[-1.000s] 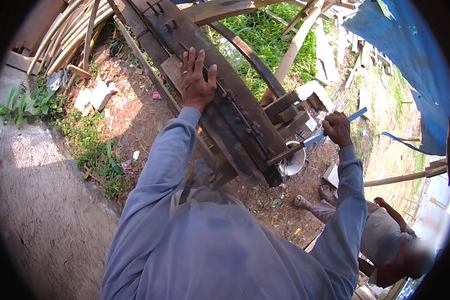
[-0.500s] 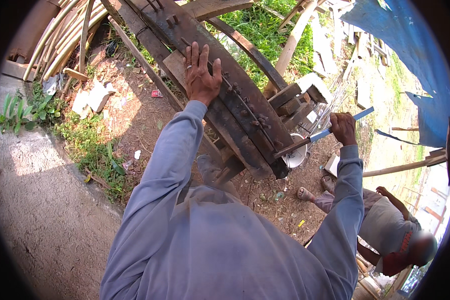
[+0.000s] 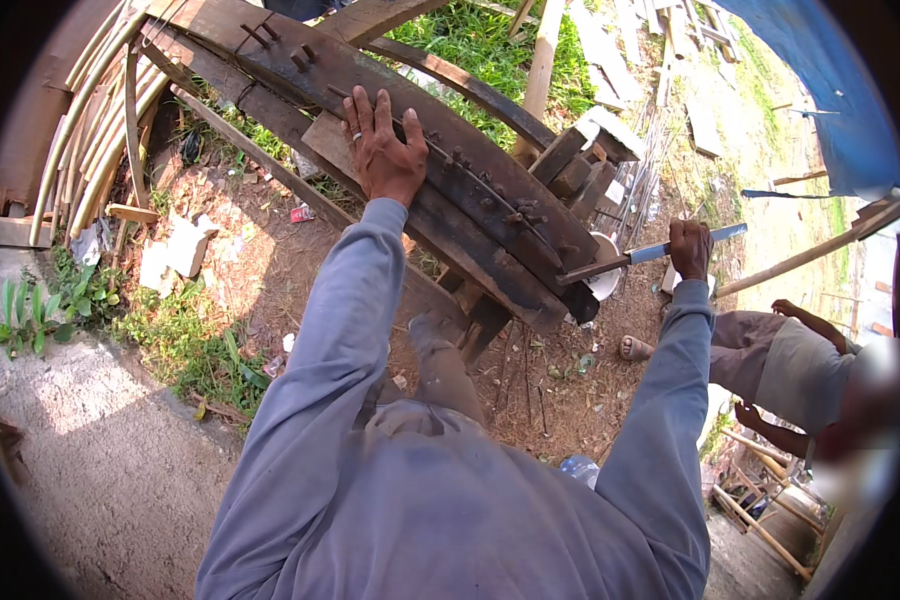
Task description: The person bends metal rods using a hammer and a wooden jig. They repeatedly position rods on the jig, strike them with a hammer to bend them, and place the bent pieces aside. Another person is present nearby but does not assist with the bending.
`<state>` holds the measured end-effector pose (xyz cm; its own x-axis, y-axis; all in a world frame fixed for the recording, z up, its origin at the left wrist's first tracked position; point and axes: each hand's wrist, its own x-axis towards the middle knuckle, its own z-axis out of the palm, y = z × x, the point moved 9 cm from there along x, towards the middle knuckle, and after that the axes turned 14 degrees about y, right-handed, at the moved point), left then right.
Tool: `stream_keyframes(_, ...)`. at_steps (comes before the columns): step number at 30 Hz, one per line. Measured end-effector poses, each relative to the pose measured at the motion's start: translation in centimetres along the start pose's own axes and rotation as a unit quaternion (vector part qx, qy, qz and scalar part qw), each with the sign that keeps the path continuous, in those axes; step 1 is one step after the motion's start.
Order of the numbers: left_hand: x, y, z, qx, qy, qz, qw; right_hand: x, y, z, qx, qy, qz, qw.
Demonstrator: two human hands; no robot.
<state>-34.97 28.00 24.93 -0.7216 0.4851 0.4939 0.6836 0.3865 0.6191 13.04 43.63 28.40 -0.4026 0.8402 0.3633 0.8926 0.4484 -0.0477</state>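
Note:
Below me lies a dark, weathered bench beam studded with short metal pegs and bolts. A thin dark rod runs along the pegs. My left hand rests on the beam and rod with fingers stretched out, a ring on one finger. At the right, my right hand is closed round a long bar tool, pale blue along the handle and dark toward its left end, which reaches the beam's near right end by the bolts. A white bucket is partly hidden below that tool.
A co-worker stands at the right near a leaning pole. Bent poles pile at the upper left beside a concrete path. Thin rods, scattered boards and a blue sheet fill the upper right.
The view has shifted, with the beam lying more slanted. The bar in my right hand has swung closer to level. The co-worker has moved a little. My left hand stays spread on the beam.

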Motion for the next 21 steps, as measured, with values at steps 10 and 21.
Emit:
stream_keyframes(10, 0.0, 0.1, 0.5, 0.011, -0.024, 0.005, 1.000, -15.4, 2.4, -4.8, -0.106, -0.013, 0.318, 0.942)
stream_keyframes(21, -0.1, 0.2, 0.9, -0.002, -0.057, 0.010, 0.998, -26.8, -5.1, -8.2, -0.203, 0.021, 0.506, 0.838)
